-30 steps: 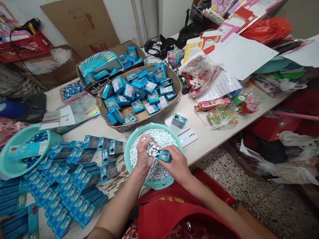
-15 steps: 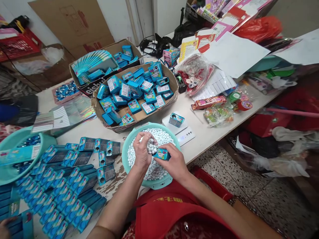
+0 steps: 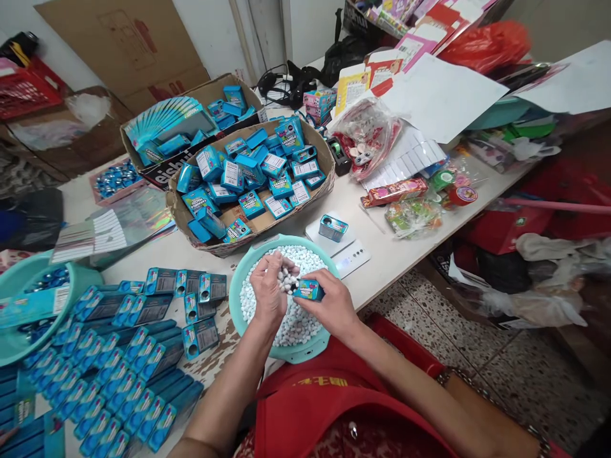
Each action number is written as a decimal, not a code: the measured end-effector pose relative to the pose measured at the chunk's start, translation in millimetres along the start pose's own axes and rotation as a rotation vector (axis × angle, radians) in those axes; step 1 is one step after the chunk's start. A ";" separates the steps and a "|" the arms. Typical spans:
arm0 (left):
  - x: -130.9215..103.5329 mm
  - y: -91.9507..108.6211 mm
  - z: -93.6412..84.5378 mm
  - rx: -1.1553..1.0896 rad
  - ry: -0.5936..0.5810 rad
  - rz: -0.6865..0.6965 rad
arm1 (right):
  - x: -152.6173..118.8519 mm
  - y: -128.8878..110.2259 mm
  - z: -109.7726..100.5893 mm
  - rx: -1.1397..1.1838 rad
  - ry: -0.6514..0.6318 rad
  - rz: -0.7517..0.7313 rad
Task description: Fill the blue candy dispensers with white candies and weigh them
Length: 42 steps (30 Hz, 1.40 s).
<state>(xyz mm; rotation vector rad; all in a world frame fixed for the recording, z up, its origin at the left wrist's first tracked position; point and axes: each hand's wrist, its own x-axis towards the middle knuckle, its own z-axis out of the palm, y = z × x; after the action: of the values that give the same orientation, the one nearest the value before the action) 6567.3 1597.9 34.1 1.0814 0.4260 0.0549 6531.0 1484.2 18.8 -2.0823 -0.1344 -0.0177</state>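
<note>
Head view: I see my left hand (image 3: 268,294) cupping small white candies (image 3: 287,280) beside the little blue tin (image 3: 308,290) pinched in my right hand (image 3: 331,308), above the near round teal basin (image 3: 248,267).

- The scene is viewed from one camera worn on the head, aimed forward and down.
- The hands over the basin (image 3: 243,289) are seen close, near the bottom.
- The table (image 3: 382,254) is seen stretching far and right.

The desk (image 3: 382,254) carries a teal bowl (image 3: 248,280) at its near edge; behind it a cardboard tray (image 3: 267,222), left blue boxes (image 3: 138,356), right a white scale (image 3: 353,254).
</note>
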 end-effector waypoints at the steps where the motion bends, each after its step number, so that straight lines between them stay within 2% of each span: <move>1: 0.0 0.1 0.7 0.006 0.001 0.009 | 0.4 0.2 0.1 0.000 0.003 0.001; 11: 4.3 -2.5 3.1 0.037 0.001 0.057 | 2.5 1.5 0.2 -0.001 0.008 0.023; 25: 6.7 -6.1 3.5 0.051 -0.037 0.045 | 7.5 1.5 -2.9 -0.016 -0.012 0.048; 28: 7.5 -6.8 3.3 0.053 -0.077 0.031 | 7.7 1.8 -2.5 -0.019 -0.006 0.041; 33: 9.6 -9.2 2.6 0.060 -0.048 0.053 | 8.6 2.7 -2.5 0.015 0.003 0.052; 38: 1.4 -5.7 6.6 0.054 -0.181 -0.009 | 10.1 5.9 -0.5 0.068 0.012 0.078; 42: 15.2 -2.4 -4.7 0.095 -0.128 0.102 | 3.4 8.6 -7.2 0.201 0.042 0.078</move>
<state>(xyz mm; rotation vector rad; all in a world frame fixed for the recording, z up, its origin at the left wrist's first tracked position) 6579.2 1604.5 25.4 1.1923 0.2602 0.0556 6535.6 1474.1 15.1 -1.8836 -0.0283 -0.0008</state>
